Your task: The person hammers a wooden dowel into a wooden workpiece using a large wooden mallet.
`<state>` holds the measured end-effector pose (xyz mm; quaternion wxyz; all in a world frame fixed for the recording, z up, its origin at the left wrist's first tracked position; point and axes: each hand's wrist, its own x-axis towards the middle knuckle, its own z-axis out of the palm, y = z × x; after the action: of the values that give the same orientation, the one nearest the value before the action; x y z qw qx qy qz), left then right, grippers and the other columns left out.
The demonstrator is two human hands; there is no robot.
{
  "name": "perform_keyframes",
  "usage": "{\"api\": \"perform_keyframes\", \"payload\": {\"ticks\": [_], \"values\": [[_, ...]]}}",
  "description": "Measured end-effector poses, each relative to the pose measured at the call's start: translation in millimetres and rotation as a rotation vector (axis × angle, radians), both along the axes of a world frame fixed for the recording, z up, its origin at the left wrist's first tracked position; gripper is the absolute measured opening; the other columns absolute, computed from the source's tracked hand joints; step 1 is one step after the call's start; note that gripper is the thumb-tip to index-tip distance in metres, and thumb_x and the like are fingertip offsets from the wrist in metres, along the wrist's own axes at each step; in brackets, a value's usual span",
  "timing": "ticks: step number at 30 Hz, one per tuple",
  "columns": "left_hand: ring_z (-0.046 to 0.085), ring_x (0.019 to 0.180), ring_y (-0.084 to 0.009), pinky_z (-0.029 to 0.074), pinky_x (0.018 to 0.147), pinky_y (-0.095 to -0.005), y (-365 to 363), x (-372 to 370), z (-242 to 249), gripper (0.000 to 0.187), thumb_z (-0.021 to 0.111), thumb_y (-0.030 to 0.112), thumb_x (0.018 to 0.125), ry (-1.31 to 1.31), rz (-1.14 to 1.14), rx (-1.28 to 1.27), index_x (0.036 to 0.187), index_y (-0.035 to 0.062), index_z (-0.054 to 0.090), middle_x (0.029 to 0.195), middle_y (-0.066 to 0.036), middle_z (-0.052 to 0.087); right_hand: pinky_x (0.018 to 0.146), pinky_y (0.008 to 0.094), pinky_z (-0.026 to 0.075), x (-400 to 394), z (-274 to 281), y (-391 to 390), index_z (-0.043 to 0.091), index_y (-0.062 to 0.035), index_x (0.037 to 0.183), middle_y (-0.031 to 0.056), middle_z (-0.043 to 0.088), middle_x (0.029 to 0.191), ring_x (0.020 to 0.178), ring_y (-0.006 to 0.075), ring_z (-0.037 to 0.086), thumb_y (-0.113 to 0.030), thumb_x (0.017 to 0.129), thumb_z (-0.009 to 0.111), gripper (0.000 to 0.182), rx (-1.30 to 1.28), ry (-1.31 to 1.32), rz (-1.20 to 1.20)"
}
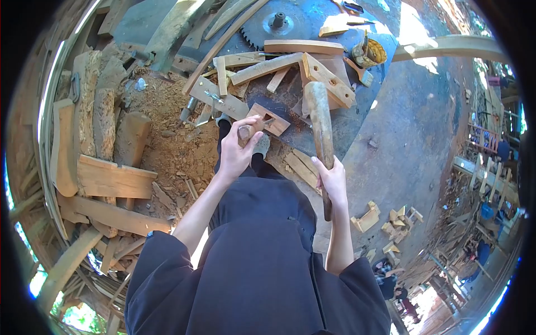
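My left hand point(235, 149) is closed round the wooden handle of a chisel point(247, 133). The chisel's tip reaches toward a small wooden block point(269, 119) with a dark slot cut in it, in front of my legs. In my right hand point(333, 180) is a wooden mallet point(320, 114), held upright by its lower, narrower part, with the thick end pointing away from me. Beyond the mallet lies a wooden piece with several holes point(329, 82).
A circular saw blade point(268, 25), wood strips point(304, 47), a brush point(360, 72) and a stained pot point(369, 52) lie ahead. Timber offcuts point(117, 178) are stacked at left over wood chips point(167, 120). Small blocks point(399, 223) lie at right.
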<state>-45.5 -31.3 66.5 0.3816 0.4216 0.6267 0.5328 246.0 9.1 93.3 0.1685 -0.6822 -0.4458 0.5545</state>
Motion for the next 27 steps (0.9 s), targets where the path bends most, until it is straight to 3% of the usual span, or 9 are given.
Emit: {"api": "perform_keyframes", "payload": {"ticks": [3,6,13,27], "values": [[0.07,0.131,-0.0264,0.054,0.109,-0.0386,-0.6,-2.9,-0.6,0.033,0.079,0.007,0.1,0.007,-0.043,0.009,0.128,0.0034,0.061,0.139,-0.017,0.073,0.048,0.0335,0.053,9.5,-5.7,-7.8,0.068,0.0093,0.122,0.0115,0.068,0.067,0.049,0.0166,0.065,-0.041,0.09,0.088,0.063,-0.102,-0.237,0.131],[0.066,0.133,-0.0219,0.053,0.113,-0.0373,-0.6,-0.5,0.4,0.034,0.075,-0.001,0.1,0.006,-0.099,-0.021,0.131,0.0018,0.06,0.141,-0.017,0.071,0.049,0.035,0.053,12.8,-9.1,-19.5,0.068,0.0091,0.122,0.0109,0.068,0.067,0.051,0.018,0.067,-0.04,0.089,0.087,0.062,-0.135,-0.252,0.181],[0.067,0.132,-0.0234,0.053,0.113,-0.0383,2.9,10.6,3.5,0.034,0.075,-0.001,0.101,0.095,-0.147,0.027,0.131,0.0023,0.06,0.14,-0.017,0.071,0.057,0.039,0.057,15.6,-18.4,-38.7,0.068,0.0095,0.122,0.0177,0.074,0.073,0.055,0.0237,0.071,-0.046,0.089,0.083,0.066,-0.202,-0.313,0.244],[0.07,0.13,-0.0281,0.054,0.109,-0.0389,10.0,19.6,5.6,0.035,0.078,0.004,0.1,0.148,-0.158,0.052,0.131,0.003,0.061,0.137,-0.017,0.073,0.06,0.0384,0.059,21.0,-23.7,-43.0,0.069,0.0068,0.122,0.019,0.075,0.077,0.058,0.0239,0.073,-0.044,0.09,0.082,0.062,-0.209,-0.264,0.244]]}}
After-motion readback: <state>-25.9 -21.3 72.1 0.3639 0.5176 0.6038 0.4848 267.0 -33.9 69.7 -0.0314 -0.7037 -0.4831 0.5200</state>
